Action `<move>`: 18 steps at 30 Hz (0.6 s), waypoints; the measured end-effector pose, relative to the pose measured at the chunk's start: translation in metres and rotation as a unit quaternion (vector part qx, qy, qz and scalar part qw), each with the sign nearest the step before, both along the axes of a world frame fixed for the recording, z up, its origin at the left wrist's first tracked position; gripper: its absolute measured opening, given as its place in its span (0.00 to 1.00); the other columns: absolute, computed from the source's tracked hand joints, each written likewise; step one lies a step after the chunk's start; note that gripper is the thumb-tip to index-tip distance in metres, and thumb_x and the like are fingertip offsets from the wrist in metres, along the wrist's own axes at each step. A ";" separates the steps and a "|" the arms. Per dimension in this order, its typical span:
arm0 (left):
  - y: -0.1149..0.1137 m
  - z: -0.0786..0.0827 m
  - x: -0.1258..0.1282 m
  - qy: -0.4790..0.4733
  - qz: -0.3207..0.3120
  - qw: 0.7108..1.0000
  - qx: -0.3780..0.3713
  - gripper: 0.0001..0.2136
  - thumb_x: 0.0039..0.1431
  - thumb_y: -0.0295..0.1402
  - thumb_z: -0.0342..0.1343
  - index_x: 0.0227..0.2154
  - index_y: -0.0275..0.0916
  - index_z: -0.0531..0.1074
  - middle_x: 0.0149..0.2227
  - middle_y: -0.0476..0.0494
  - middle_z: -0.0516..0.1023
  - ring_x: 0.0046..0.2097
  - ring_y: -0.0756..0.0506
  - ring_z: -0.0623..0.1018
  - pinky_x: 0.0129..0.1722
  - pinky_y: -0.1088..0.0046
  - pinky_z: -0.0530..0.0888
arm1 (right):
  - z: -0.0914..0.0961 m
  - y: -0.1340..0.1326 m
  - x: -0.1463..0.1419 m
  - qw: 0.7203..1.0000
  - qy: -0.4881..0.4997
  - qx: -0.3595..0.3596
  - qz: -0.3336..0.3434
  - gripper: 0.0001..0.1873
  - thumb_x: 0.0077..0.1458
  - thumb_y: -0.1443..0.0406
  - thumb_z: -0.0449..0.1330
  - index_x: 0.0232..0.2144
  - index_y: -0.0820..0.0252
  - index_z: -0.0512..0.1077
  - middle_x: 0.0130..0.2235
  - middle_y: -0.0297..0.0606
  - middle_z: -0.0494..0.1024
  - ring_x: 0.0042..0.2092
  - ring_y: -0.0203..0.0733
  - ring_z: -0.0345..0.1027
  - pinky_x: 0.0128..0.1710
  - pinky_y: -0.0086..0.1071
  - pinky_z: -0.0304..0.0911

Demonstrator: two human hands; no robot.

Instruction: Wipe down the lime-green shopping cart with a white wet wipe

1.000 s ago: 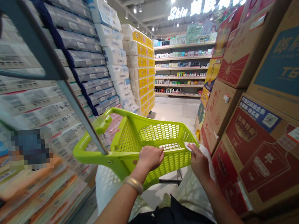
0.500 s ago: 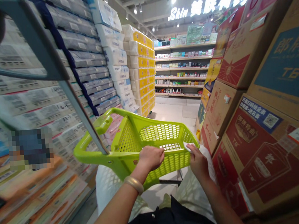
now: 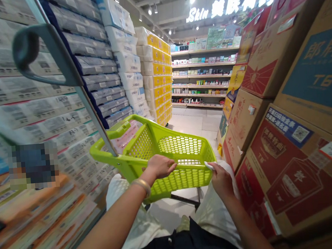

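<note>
A lime-green shopping cart basket [image 3: 187, 178] with lattice sides stands in front of my knees. My left hand [image 3: 161, 166], with a gold bangle [image 3: 143, 187] on its wrist, is closed over the near rim. A folded white wipe or tissue [image 3: 208, 165] is pinched in my right hand [image 3: 221, 178], against the basket's right corner; its exact kind is unclear. At the left, a metal pole rises from the cart to a grey loop handle [image 3: 47, 57]. The basket's visible inside holds nothing I can make out.
Stacked tissue packs [image 3: 122, 51] and a yellow-and-white pack pile [image 3: 156, 71] line the left. Cardboard cartons [image 3: 295, 160] crowd close on the right. Product shelves [image 3: 202, 75] stand at the back beyond a pale floor [image 3: 188, 119]. A pixelated patch covers part of the lower left.
The cart has turned slightly, its handle end shifting right and its right corner left. My left hand has moved a little left and up; the right hand keeps the white wipe at the corner.
</note>
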State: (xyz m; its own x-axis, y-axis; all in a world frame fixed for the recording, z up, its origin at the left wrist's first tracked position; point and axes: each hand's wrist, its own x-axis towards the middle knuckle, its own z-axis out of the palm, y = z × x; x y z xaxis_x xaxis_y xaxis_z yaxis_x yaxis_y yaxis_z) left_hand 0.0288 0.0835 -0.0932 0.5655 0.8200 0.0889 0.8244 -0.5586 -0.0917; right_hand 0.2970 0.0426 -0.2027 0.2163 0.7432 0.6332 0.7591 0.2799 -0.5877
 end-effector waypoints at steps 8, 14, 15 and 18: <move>0.019 -0.014 -0.018 -0.046 0.020 0.998 0.044 0.16 0.66 0.43 0.45 0.42 0.46 0.77 0.44 0.40 0.79 0.51 0.39 0.74 0.59 0.55 0.60 | 0.000 -0.013 -0.019 1.000 0.006 -0.005 0.010 0.20 0.54 0.72 0.49 0.41 0.57 0.79 0.44 0.42 0.83 0.47 0.47 0.76 0.51 0.40 0.70; 0.000 -0.044 0.005 -0.134 0.055 0.985 0.095 0.23 0.62 0.34 0.50 0.61 0.43 0.63 0.63 0.36 0.61 0.66 0.34 0.57 0.66 0.50 0.54 | 0.001 -0.014 -0.034 1.000 0.019 -0.011 0.016 0.21 0.54 0.73 0.49 0.42 0.56 0.79 0.44 0.40 0.83 0.46 0.45 0.78 0.49 0.39 0.72; -0.005 -0.049 0.013 -0.154 0.028 0.983 0.093 0.26 0.60 0.35 0.52 0.62 0.43 0.61 0.64 0.36 0.59 0.67 0.34 0.56 0.66 0.50 0.54 | 0.000 -0.015 -0.038 0.999 0.022 -0.011 0.020 0.22 0.53 0.73 0.49 0.42 0.55 0.79 0.44 0.40 0.83 0.46 0.45 0.78 0.49 0.38 0.72; -0.020 -0.062 0.035 -0.194 -0.040 0.978 0.064 0.34 0.55 0.38 0.57 0.64 0.42 0.55 0.65 0.35 0.58 0.67 0.34 0.55 0.67 0.49 0.53 | 0.000 -0.019 -0.049 0.998 0.039 -0.005 0.056 0.22 0.53 0.73 0.50 0.43 0.55 0.79 0.45 0.39 0.83 0.47 0.45 0.78 0.50 0.39 0.72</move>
